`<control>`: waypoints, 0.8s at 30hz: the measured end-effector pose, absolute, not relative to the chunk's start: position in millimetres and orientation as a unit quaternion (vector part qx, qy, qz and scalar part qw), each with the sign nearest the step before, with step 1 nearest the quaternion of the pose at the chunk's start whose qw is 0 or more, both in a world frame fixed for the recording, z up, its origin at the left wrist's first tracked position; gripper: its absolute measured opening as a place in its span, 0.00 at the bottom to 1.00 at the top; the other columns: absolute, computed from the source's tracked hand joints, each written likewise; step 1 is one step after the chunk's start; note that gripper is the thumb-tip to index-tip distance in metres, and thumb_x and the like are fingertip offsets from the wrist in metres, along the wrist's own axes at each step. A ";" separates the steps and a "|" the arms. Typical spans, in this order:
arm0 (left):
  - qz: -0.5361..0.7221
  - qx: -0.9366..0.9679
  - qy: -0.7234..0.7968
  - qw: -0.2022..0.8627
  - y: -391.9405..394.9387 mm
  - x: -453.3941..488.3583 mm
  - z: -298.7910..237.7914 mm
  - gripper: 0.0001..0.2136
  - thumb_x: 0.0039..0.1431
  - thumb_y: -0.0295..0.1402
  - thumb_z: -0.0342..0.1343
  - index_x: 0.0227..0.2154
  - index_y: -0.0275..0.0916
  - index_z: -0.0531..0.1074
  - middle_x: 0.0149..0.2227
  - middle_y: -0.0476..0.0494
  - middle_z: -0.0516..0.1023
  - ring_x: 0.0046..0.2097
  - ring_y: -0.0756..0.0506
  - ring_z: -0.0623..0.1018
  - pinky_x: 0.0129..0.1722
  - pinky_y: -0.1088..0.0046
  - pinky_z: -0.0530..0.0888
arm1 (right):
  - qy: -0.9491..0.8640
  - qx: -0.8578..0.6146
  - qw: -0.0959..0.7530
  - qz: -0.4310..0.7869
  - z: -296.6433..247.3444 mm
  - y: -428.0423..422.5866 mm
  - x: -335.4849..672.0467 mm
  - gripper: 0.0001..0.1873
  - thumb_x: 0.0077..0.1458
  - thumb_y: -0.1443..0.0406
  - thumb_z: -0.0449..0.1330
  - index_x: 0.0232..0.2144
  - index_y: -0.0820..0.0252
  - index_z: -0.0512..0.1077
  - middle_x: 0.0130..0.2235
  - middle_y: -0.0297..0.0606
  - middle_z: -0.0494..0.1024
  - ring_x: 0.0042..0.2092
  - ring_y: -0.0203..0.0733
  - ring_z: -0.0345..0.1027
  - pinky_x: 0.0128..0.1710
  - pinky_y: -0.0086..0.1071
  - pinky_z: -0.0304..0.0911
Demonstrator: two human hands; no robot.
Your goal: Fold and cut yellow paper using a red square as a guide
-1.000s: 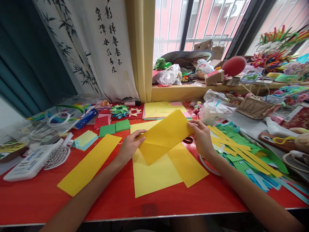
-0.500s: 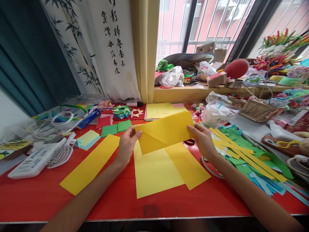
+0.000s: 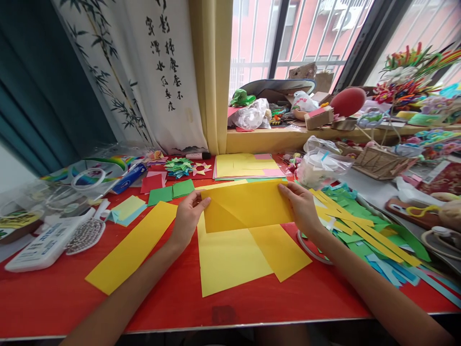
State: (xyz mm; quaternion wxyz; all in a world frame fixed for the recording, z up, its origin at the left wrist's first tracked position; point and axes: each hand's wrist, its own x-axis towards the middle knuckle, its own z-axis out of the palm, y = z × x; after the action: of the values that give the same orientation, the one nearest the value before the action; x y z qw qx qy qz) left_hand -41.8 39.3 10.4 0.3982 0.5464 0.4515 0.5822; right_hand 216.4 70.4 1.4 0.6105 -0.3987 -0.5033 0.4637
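Yellow strip (image 3: 248,206) held up above the desk (image 3: 162,307), its diagonal line at left perhaps a crease | left hand (image 3: 187,216) pinching its left end, right hand (image 3: 300,204) its right end | below it, pale sheet (image 3: 230,269) with second strip (image 3: 281,252) overlapping on the right | third strip (image 3: 133,247) lying left | green scraps (image 3: 360,249) heaped right

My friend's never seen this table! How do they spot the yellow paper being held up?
Find the red table, and look above its middle. The left hand and right hand hold the yellow sheet by its ends. Unlike the yellow papers lying nearby, it is lifted up and shows a slanting line.
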 end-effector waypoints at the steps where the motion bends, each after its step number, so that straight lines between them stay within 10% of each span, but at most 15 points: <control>1: 0.580 0.548 0.454 0.397 39.6 -41.9 9.9 0.12 0.49 0.37 0.55 0.36 0.38 0.70 0.37 0.46 0.74 0.39 0.47 0.73 0.39 0.73 0.69 | -0.500 -0.398 0.615 0.462 1.0 70.4 216.3 0.08 0.48 0.58 0.60 0.29 0.55 0.71 0.33 0.34 0.76 0.32 0.41 0.70 0.29 0.31 0.64; 12: 0.574 0.562 0.471 0.365 44.7 -43.2 -2.3 0.09 0.51 0.36 0.54 0.35 0.39 0.70 0.33 0.48 0.72 0.36 0.48 0.71 0.36 0.74 0.68 | -0.498 -0.384 0.649 0.429 4.5 71.3 217.2 0.18 0.45 0.63 0.62 0.42 0.50 0.70 0.25 0.27 0.70 0.28 0.34 0.66 0.27 0.27 0.61; 24: 0.567 0.566 0.489 0.345 52.0 -48.0 -9.4 0.09 0.51 0.36 0.54 0.35 0.40 0.70 0.30 0.49 0.70 0.34 0.49 0.70 0.35 0.75 0.67 | -0.510 -0.431 0.616 0.418 2.9 74.8 220.5 0.10 0.44 0.59 0.62 0.24 0.59 0.70 0.24 0.32 0.71 0.24 0.34 0.62 0.21 0.26 0.56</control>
State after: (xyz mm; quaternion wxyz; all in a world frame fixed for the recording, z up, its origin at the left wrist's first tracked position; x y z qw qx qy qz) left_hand -48.0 52.0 -9.4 0.3446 0.5661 0.4888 0.5673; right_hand 220.5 74.8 2.9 0.6155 -0.4313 -0.5099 0.4185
